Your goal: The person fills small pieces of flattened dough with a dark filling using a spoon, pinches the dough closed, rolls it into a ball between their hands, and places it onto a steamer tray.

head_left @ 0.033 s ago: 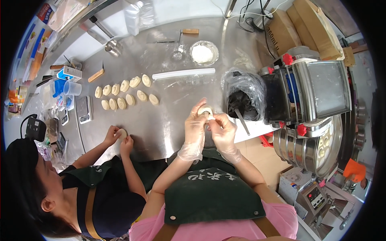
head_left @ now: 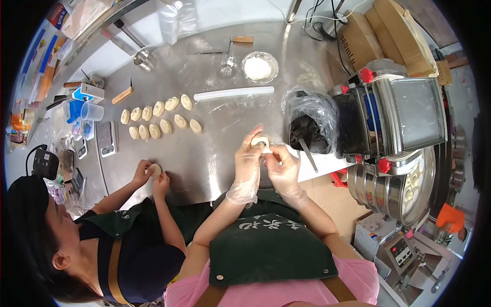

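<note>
In clear plastic gloves, my left hand [head_left: 247,161] and my right hand [head_left: 281,166] meet at the steel table's front, their fingers closed on a pale dough piece [head_left: 261,139]. My left fingertips reach up behind it; my right fingers pinch its lower right side. Just right of them is a plastic-covered container with dark contents [head_left: 311,120] and a metal strip lying across it. Above and left, several oval dough pieces [head_left: 158,108] lie in two rows on the table [head_left: 220,153], below a white rod [head_left: 233,93]. A bowl of white powder [head_left: 258,67] sits farther back.
At left a co-worker [head_left: 56,240] holds a dough round [head_left: 155,171] in both hands. Scales [head_left: 107,138] and a cup [head_left: 92,110] sit nearby. A roller machine [head_left: 409,115], stacked steamer trays [head_left: 373,184] and cardboard boxes [head_left: 394,33] crowd the right. A wooden-handled scraper [head_left: 242,40] lies at the back.
</note>
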Demonstrator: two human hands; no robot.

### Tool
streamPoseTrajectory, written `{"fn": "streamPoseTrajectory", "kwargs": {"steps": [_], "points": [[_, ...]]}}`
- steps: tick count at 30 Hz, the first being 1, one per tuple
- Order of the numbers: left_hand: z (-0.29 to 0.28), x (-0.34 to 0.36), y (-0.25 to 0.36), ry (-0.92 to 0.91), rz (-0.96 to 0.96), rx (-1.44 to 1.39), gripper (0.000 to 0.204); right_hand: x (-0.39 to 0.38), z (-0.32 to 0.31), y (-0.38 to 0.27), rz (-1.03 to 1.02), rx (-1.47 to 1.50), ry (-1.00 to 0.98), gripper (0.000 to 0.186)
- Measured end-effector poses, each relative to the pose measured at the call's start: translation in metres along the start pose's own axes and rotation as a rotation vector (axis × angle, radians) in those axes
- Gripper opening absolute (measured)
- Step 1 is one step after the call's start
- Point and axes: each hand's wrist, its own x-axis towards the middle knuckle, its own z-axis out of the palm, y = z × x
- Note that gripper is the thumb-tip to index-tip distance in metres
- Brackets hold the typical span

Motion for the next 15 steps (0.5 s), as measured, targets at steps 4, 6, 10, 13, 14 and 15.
{"fn": "streamPoseTrajectory", "kwargs": {"steps": [4, 6, 10, 13, 14, 15], "points": [[-0.002, 0.004, 0.011, -0.052, 0.007, 0.226, 0.046, 0.013, -0.009, -0.024, 0.025, -0.08, -0.031, 0.016], [-0.009, 0.01, 0.01, -0.177, 0.083, 0.415, 0.047, 0.017, -0.013, -0.027, 0.019, -0.122, -0.08, 0.021], [-0.016, 0.01, 0.022, -0.263, -0.135, 0.037, 0.051, 0.008, -0.014, -0.003, 0.124, 0.078, -0.104, 0.029], [-0.011, 0.006, 0.016, -0.163, -0.038, 0.19, 0.049, 0.008, -0.01, -0.008, -0.105, -0.075, -0.093, 0.029], [-0.012, 0.007, 0.013, -0.161, -0.036, 0.19, 0.049, 0.009, -0.008, -0.012, -0.103, -0.102, -0.057, 0.025], [-0.015, 0.008, 0.008, -0.192, 0.076, 0.302, 0.047, 0.01, -0.008, -0.017, -0.101, -0.129, -0.021, 0.022]]}}
